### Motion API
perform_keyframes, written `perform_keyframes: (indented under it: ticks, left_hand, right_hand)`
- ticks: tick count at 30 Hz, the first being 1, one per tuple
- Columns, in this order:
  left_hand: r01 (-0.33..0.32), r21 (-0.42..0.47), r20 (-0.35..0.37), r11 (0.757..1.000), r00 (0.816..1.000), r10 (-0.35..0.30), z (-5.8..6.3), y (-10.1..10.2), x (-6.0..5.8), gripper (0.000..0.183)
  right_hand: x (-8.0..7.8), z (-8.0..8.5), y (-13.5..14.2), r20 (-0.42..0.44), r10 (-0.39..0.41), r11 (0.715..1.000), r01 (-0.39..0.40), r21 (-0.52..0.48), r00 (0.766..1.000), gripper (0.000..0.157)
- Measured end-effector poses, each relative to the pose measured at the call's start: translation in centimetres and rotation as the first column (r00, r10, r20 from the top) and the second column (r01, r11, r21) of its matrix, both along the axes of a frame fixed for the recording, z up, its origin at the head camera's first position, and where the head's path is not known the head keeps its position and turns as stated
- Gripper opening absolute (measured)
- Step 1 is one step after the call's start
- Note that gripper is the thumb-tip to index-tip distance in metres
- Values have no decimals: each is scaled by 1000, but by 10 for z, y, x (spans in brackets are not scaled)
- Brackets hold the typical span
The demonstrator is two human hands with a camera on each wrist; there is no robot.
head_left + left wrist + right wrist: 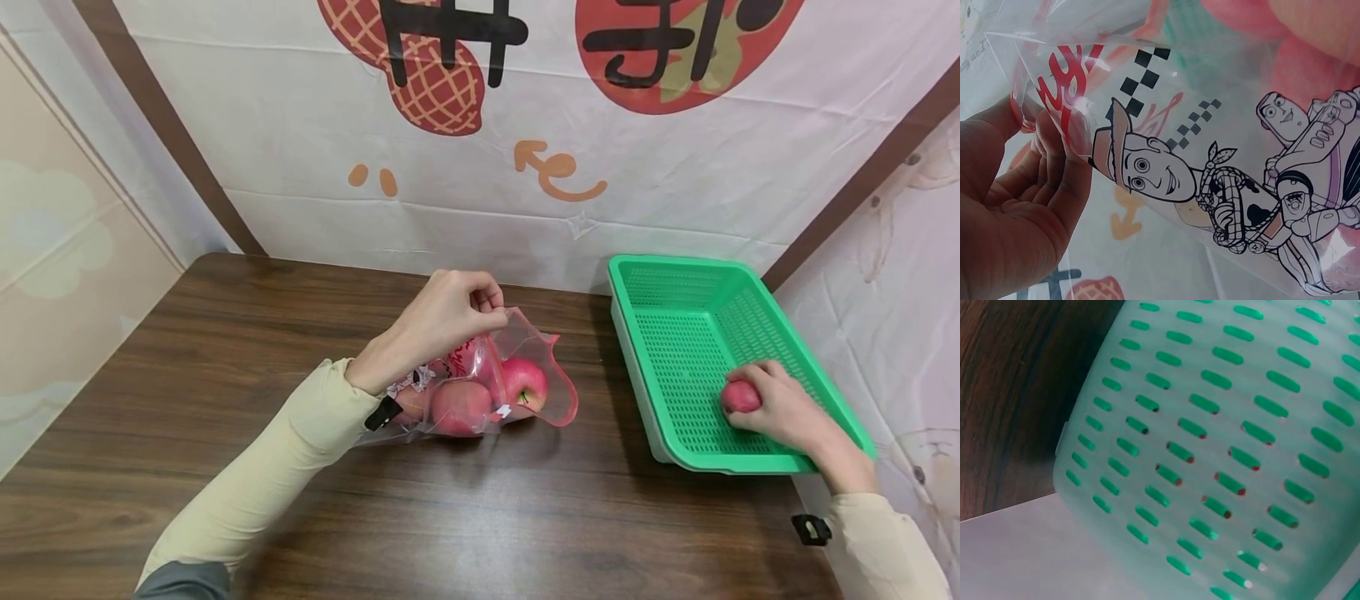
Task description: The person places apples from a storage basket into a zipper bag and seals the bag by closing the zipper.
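A clear zip bag (557, 387) with a pink edge lies on its side, its mouth facing right. Inside it are several red apples (462, 408), one of them right at the mouth. My left hand (450, 310) pinches the bag's upper edge between thumb and fingers and lifts it. In the left wrist view the bag shows cartoon figures (1160, 169) printed on its film. Over at the right, my right hand (783, 408) grips a small red apple (742, 397) low inside the green basket (660, 408). The right wrist view shows only the basket's slotted wall, hiding that hand.
The basket stands at the table's right side, against the hanging cloth (495, 225) at the back. Dark wood tabletop (480, 517) lies between bag and basket. Another cloth (900, 350) hangs along the right.
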State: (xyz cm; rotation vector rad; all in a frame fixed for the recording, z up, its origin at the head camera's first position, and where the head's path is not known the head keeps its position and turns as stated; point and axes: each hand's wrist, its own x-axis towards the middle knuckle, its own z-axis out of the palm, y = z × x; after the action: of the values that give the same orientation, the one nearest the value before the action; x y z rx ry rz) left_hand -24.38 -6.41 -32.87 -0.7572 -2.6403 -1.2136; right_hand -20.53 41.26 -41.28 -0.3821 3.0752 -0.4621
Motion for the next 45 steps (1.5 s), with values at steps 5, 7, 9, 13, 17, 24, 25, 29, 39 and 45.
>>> perform_keyframes:
  ticks: [5, 7, 9, 13, 17, 24, 25, 29, 39, 45]
  left_hand:
    - [0, 0, 3, 1000, 1000, 0, 0, 0, 1, 6]
    - [-1, 1, -3, 1000, 1000, 1, 1, 0, 1, 6]
    - [-1, 1, -6, 1000, 1000, 1, 2, 0, 1, 6]
    - [-4, -1, -11, 1000, 1000, 4, 3, 1, 1, 5]
    - [-2, -4, -16, 1000, 1000, 2, 3, 2, 0, 5]
    - [-2, -5, -17, 1000, 1000, 2, 5, 2, 0, 4]
    - [-3, -6, -18, 1000, 1000, 3, 5, 1, 0, 4]
    - [-2, -4, -19, 1000, 1000, 2, 5, 1, 1, 4]
    - [-1, -15, -2, 1000, 1000, 1, 4, 1, 3, 4]
    - [-9, -21, -7, 1000, 1000, 9, 3, 1, 5, 4]
  right_hand:
    - [-1, 8, -6, -75, 5, 1000, -7, -23, 997, 56]
    - [-1, 13, -9, -100, 4, 999, -7, -36, 995, 56]
    - [-1, 20, -13, -125, 4, 999, -10, -49, 992, 56]
    - [-2, 34, -23, -191, 18, 997, -32, -73, 981, 56]
    - [-2, 52, -33, -250, 18, 994, -45, -102, 968, 54]
    - [-1, 79, -47, -270, 10, 991, -46, -127, 963, 55]
    - [-1, 82, -49, -271, 11, 991, -47, -127, 962, 56]
    - [1, 89, -55, -271, 15, 990, -51, -130, 963, 59]
    - [7, 94, -71, -271, 17, 987, -60, -151, 963, 55]
    - [10, 94, -88, -318, 66, 980, -120, -156, 946, 54]
